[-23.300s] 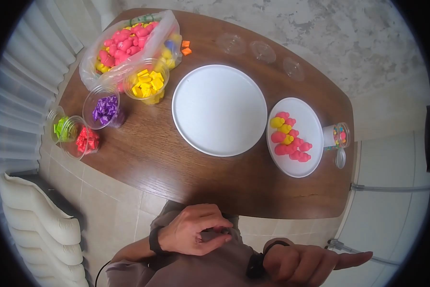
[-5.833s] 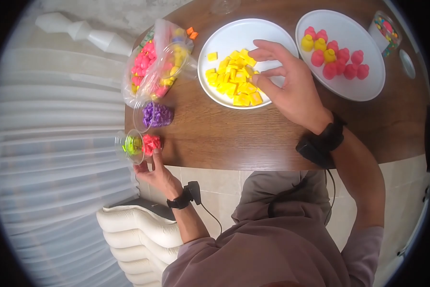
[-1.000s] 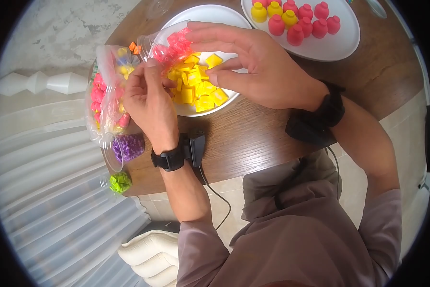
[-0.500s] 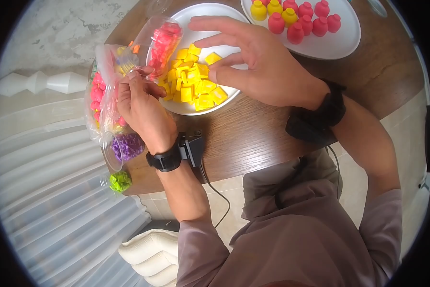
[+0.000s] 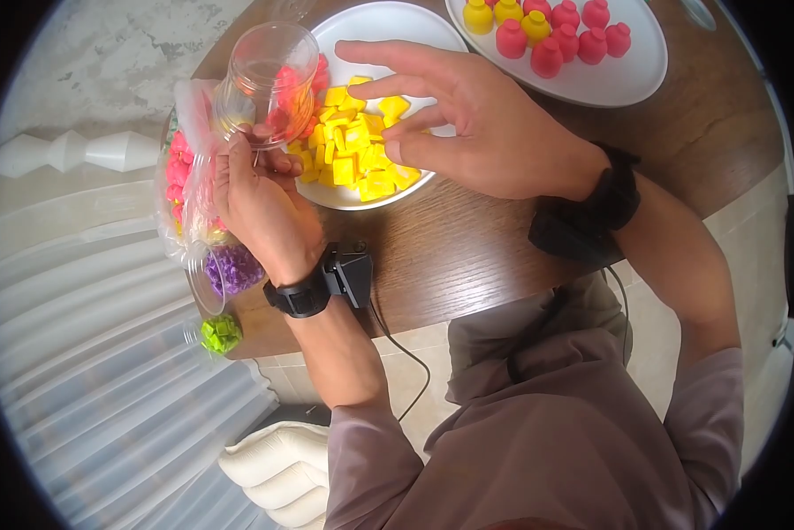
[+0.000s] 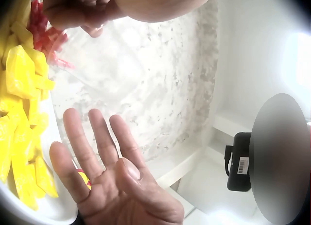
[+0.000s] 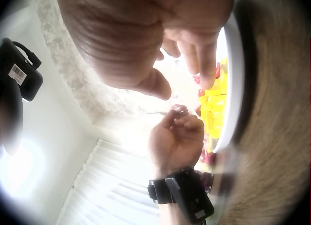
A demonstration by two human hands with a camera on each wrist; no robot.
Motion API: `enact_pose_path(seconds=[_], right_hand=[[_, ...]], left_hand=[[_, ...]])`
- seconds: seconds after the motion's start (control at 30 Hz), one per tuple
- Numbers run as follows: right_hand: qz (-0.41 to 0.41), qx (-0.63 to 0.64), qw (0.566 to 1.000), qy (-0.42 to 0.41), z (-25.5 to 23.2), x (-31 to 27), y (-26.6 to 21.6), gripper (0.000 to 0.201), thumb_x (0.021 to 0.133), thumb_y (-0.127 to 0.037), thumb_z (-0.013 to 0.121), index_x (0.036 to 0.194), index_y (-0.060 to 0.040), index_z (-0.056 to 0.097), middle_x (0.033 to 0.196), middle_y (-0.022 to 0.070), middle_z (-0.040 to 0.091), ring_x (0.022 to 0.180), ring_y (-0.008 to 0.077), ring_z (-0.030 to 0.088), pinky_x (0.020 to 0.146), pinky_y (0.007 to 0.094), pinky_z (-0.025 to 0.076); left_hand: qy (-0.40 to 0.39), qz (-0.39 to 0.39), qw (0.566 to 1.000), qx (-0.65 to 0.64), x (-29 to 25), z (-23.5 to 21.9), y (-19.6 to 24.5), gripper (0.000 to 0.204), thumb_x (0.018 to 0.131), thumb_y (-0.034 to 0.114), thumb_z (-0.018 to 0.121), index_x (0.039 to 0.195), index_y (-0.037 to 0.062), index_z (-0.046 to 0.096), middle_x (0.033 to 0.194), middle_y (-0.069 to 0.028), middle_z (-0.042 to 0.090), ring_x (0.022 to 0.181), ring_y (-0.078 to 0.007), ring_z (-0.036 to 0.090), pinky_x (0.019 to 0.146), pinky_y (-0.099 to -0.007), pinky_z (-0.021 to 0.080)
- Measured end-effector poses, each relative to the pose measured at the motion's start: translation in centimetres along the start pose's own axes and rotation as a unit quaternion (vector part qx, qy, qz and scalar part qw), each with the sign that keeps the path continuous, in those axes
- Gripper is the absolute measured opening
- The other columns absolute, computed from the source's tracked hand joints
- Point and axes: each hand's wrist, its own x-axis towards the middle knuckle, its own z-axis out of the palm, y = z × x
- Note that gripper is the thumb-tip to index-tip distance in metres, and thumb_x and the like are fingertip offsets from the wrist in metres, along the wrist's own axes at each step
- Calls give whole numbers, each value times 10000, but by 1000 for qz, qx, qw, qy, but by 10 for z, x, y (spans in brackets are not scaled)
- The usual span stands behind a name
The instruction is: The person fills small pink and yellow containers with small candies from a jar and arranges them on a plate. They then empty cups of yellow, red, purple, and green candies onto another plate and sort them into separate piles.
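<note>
My left hand (image 5: 269,199) pinches the rim of a tilted clear plastic cup (image 5: 269,62) over the left side of a round white plate (image 5: 414,25). Red wrapped pieces (image 5: 320,75) show through and beside the cup. Yellow square pieces (image 5: 357,141) lie heaped on the plate. In the left wrist view, some red pieces (image 6: 46,38) lie beyond the yellow ones, below the left fingers (image 6: 92,11). My right hand (image 5: 503,132) hovers over the plate's right side, fingers spread and holding nothing. The right wrist view shows the left fingertips (image 7: 180,112) pinched together.
An oval white plate (image 5: 631,84) with pink and yellow bottle-shaped pieces stands at the upper right. Along the table's left side are a plastic bag (image 5: 198,185) of pink and yellow pieces, a cup of purple pieces (image 5: 235,269) and one of green pieces (image 5: 221,334).
The yellow pieces went from their cup onto the plate earlier. My left hand has since brought the red pieces' cup over and turned its mouth toward the head camera. The right hand stays nearly still.
</note>
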Motion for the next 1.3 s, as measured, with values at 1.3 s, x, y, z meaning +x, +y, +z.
enact_pose_path(seconds=[1.3], right_hand=[[13,-56,992,111,-13,3,4,658,849,-21,677,1454,8,420,1398,214,558,1182,304,654,914,375,562]], left_hand=[[194,446,855,182,-6,-26,47,274,968,190,721,1062,-55,640,924,-102,687,780,-154,630,646,-280,542]])
